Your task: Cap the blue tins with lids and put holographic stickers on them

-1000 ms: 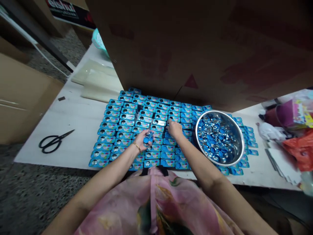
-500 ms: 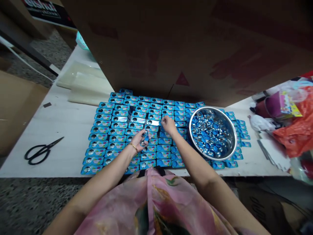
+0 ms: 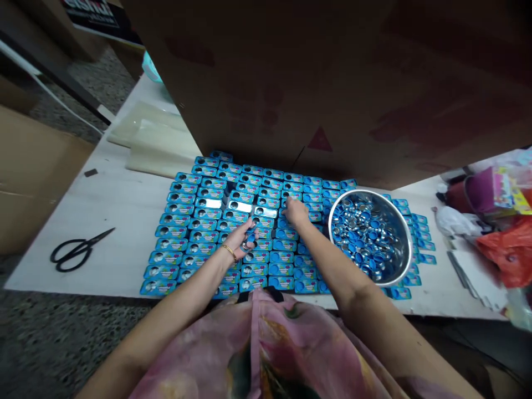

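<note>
Rows of small blue rectangular tins [image 3: 170,231] with printed labels cover the table before me; many have a round hollow at one end, and some of these show blue discs. My left hand [image 3: 238,240], palm up with fingers curled, cradles several small round metal caps [image 3: 250,238] with blue faces, just above the middle tins. To its right, my right hand [image 3: 296,213] reaches down to the tins with its fingers pinched together. Whatever lies between those fingertips is hidden. Beside the right forearm, a steel bowl [image 3: 408,238] holds many loose caps [image 3: 369,230] of the same kind.
A large cardboard box [image 3: 266,100] stands along the back of the tins. Black scissors [image 3: 78,249] lie at the left, near clear plastic sheets [image 3: 160,149]. On the right are an orange plastic bag [image 3: 507,255], a white bag [image 3: 453,216] and a purple container [image 3: 480,191].
My right hand has shifted slightly right and away from me over the tins, fingers still pinched. The left hand keeps its caps in nearly the same spot. The camera view has turned a little.
</note>
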`<state>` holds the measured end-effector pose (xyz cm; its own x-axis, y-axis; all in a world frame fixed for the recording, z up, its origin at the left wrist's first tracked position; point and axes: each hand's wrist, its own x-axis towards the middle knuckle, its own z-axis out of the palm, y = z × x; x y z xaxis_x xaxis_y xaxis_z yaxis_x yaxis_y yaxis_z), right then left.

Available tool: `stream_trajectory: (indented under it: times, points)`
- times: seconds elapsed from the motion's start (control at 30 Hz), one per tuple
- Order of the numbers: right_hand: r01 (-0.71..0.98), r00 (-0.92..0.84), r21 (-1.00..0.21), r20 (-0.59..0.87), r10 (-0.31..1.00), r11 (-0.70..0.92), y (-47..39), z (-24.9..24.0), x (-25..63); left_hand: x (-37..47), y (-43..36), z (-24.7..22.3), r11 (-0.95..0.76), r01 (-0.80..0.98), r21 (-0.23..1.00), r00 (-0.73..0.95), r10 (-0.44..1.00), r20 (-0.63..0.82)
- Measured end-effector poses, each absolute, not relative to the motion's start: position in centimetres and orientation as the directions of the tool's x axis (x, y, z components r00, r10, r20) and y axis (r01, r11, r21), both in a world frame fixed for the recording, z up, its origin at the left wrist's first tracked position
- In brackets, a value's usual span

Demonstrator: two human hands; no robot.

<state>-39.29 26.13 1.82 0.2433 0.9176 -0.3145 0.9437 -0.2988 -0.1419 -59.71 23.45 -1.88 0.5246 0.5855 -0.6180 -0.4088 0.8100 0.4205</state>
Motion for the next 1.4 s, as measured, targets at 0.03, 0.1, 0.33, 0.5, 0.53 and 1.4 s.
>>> stream_trajectory:
  times: [0.03,0.1,0.33,0.5,0.53,1.4]
  points:
    - [0.944,0.168,-0.241,-0.238,0.957,-0.226,25.3,1.8,-39.9,-59.7,23.5,-2.0,0.809,-0.396,0.435,0.521,0.587,-0.62]
    - [0.882,-0.077,-0.469,-0.079,0.994,0.031,23.8,1.6,-41.4,-59.7,23.5,-2.2,0.804,-0.363,0.472,0.512,0.595,-0.62]
    - [0.663,-0.398,-0.679,0.037,0.917,0.315,21.9,0.7,-43.1,-59.2,23.0,-2.9,0.85,-0.235,0.472,0.546,0.517,-0.659]
    - [0.715,-0.413,-0.595,0.065,0.908,0.368,20.9,1.3,-42.7,-58.5,23.3,-2.5,0.84,-0.28,0.464,0.526,0.539,-0.659]
    - [0.732,-0.397,-0.581,0.062,0.915,0.357,20.8,1.2,-42.6,-58.4,23.4,-2.4,0.838,-0.286,0.464,0.538,0.541,-0.646]
    - [0.417,0.198,-0.86,-0.231,0.953,-0.295,23.3,-0.1,-40.2,-60.0,23.0,-2.3,0.735,-0.301,0.607,0.51,0.662,-0.549]
